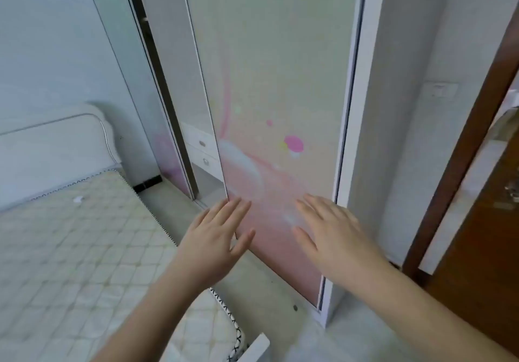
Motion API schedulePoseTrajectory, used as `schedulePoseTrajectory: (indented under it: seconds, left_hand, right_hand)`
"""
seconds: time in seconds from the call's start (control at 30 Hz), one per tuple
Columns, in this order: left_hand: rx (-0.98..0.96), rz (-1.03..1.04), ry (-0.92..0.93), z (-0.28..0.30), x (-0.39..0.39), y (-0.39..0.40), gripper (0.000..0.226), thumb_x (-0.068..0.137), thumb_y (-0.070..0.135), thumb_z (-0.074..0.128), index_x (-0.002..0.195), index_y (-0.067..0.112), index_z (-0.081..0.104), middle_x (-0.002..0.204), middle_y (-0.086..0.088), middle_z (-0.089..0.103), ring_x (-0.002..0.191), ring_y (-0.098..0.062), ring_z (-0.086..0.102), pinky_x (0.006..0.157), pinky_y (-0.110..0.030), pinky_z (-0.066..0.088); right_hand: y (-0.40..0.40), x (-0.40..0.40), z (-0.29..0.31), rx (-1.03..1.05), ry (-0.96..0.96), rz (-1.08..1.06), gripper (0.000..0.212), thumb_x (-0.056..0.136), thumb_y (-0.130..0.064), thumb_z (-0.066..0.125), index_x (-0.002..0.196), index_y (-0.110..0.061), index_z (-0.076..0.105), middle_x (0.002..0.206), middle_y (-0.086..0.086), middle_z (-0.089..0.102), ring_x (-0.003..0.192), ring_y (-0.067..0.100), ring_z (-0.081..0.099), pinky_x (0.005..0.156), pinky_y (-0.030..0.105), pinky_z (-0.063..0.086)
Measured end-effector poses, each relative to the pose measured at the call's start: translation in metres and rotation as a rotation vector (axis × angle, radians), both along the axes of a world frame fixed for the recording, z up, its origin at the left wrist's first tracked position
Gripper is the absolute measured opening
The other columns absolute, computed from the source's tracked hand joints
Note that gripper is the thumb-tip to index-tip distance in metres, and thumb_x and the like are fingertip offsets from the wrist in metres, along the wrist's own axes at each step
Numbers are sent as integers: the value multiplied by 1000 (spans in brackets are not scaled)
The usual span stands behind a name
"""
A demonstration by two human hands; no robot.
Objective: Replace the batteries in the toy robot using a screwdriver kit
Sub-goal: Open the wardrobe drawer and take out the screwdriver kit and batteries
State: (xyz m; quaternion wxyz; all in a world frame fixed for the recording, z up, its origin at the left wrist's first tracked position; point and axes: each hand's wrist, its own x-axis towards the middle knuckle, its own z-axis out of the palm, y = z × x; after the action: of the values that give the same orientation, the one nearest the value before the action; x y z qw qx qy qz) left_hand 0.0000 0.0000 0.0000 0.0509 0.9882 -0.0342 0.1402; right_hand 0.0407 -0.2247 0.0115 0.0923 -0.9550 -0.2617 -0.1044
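I see left hand [214, 238] and right hand [334, 235] flat, fingers [238, 207] straight, holding nothing, against pale sliding wardrobe door with pink print [275, 95]. Toy robot, screwdriver kit not visible. Risk: left fingertips at door edge, pinch if door slides.

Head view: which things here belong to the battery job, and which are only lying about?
Job: left hand and right hand, both flat on the sliding wardrobe door; no toy or screwdriver kit visible.
Lying about: mattress, headboard, wooden door.
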Motion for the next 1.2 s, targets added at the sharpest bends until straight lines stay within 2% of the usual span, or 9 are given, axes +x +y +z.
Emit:
schedulePoseTrajectory:
  seconds: [0.1,0.17,0.3,0.37,0.6,0.8,1.03,1.2]
  left_hand:
    - [5,25,-2,-19,14,23,71,90,64,11,150,32,31,155,9,33,145,-13,26,116,-30,18]
    - [9,28,5,-32,22,36,68,92,64,13,149,31,34,153,8,36,144,-14,29,114,-28,16]
    - [-37,28,20,-59,33,72,68,91,64,11,151,34,25,157,12,26,147,-10,18,115,-24,5]
    - [-54,38,38,-73,39,84,67,92,63,13,151,33,26,156,12,28,147,-11,19,114,-24,6]
    - [-86,56,148,-112,74,86,62,95,58,19,150,31,31,155,10,31,145,-14,24,115,-28,11]
    - [15,73,151,-132,131,82,54,97,49,32,147,27,38,152,7,39,142,-14,31,114,-41,24]
    - [11,299,247,-154,197,69,57,97,53,25,149,30,33,154,8,36,144,-16,28,115,-39,19]
    - [-3,464,314,-164,223,58,55,96,47,24,147,30,36,152,6,38,143,-22,31,116,-43,24]
  right_hand:
    - [21,23,-17,3,-17,1,66,91,-50,16,139,-18,48,142,2,50,130,22,47,105,38,37]
    - [35,35,-32,4,-28,7,63,92,-49,21,136,-17,51,139,3,53,127,23,50,103,39,40]
    - [58,49,-52,-1,-66,43,58,92,-48,27,135,-19,52,137,3,55,126,24,52,102,39,42]
    - [68,57,-63,-3,-64,37,55,92,-47,31,132,-19,55,134,3,57,122,23,55,100,38,44]
    - [75,103,-103,-33,83,86,53,94,-47,31,136,-23,51,139,0,53,124,24,52,100,40,45]
    - [72,170,-130,-34,164,140,52,94,-46,31,137,-24,51,140,-1,51,125,25,51,100,39,44]
    - [81,270,-150,-41,173,285,52,92,-43,35,136,-20,52,140,1,52,125,26,51,99,40,45]
    - [99,324,-160,-132,208,328,57,88,-46,35,131,-17,58,133,5,59,117,29,58,91,41,50]
